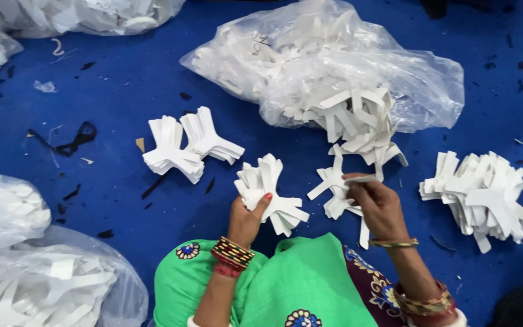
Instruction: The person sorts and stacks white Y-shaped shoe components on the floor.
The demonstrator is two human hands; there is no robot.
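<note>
My left hand (246,217) grips a fanned stack of white Y-shaped cut-outs (269,192), held just above the blue floor. My right hand (375,204) pinches a single white cut-out (358,179) over a few loose white pieces (333,188) lying on the floor. Just beyond my right hand, more white cut-outs (361,121) spill from the mouth of a clear plastic bag (334,66).
Two neat stacks of white cut-outs (189,145) lie to the left on the blue floor (116,91). A big loose pile (479,191) sits at the right. Clear bags of white pieces lie at the lower left (37,272) and top left (62,15). Dark scraps dot the floor.
</note>
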